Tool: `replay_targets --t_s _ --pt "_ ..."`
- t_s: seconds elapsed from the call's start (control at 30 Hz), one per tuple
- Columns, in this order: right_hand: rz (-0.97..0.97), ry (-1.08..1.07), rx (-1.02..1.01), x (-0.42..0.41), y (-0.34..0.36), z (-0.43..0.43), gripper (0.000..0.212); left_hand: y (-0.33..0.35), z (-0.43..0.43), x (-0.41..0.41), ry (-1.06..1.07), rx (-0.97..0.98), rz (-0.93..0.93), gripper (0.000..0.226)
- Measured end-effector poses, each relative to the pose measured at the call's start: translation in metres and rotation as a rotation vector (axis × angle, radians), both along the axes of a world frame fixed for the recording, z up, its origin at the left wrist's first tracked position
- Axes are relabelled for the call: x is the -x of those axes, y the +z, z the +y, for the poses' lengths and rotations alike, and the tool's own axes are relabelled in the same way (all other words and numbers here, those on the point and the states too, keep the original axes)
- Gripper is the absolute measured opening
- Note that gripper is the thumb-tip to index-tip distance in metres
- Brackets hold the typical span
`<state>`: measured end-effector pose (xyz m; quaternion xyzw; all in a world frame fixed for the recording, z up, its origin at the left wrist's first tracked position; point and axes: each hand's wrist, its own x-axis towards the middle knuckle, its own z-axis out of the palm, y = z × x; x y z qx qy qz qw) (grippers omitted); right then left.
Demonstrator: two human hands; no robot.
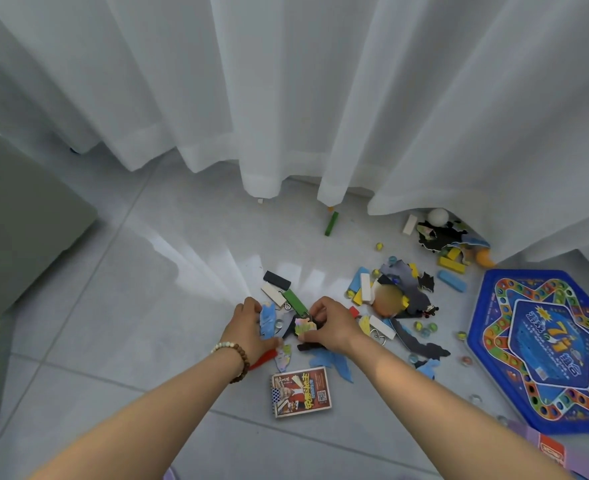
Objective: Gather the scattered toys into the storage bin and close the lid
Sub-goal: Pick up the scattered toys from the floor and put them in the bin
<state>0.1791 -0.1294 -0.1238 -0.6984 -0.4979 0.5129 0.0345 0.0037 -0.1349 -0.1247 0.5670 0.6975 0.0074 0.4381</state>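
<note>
In the left grip [250, 325] blue puzzle pieces [267, 320] are held — a pale multicoloured puzzle piece [305, 327] is pinched by the right grip [327, 323], a green block [295, 301] just beyond.

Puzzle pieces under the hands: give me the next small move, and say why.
Probably draw both hands together and lift one handful. The left hand grips a blue puzzle piece, the right hand pinches a pastel puzzle piece, and other pieces lie loose beside them. No storage bin is in view.

Likely a home room — white curtains [286, 98], tiled floor [147, 306], scattered toys [390, 296].
</note>
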Motion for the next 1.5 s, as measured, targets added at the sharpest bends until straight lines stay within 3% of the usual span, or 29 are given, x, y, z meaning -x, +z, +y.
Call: replay_targets --t_s 0.2,0.37,0.63,0.8,1.03,1.17,1.23,1.33,1.5 --pt "0.178 -0.206 0.007 -0.015 0.006 0.008 0.034 0.006 0.013 0.004 -0.007 -0.108 0.05 0.05" --pt "0.261 -0.344 0.022 -0.03 0.014 0.018 0.034 0.019 0.04 0.008 -0.327 -0.296 0.142 0.036" --pt "0.314 -0.409 0.04 -0.033 0.015 0.023 0.037 0.012 0.066 0.007 -0.683 -0.284 0.294 0.033" --pt "0.342 -0.462 0.04 -0.035 0.007 0.027 0.037 0.017 0.084 0.012 -0.427 -0.467 0.128 0.023" --pt "0.369 -0.515 0.051 -0.04 0.013 0.03 0.044 0.014 0.094 -0.006 -0.702 -0.324 0.404 0.027" --pt "0.38 -0.568 0.056 -0.048 0.012 0.03 0.047 0.023 0.09 -0.008 -0.649 -0.319 0.281 0.028" --pt "0.395 -0.58 0.071 -0.053 0.012 0.029 0.047 0.027 0.085 -0.018 -0.779 -0.303 0.235 0.031" --pt "0.445 -0.555 0.137 -0.057 0.021 0.026 0.047 0.024 0.077 -0.034 -0.994 -0.197 0.291 0.036" --pt "0.423 -0.469 0.217 -0.051 0.024 0.01 0.058 0.015 0.077 -0.043 -0.998 -0.159 0.343 0.04"
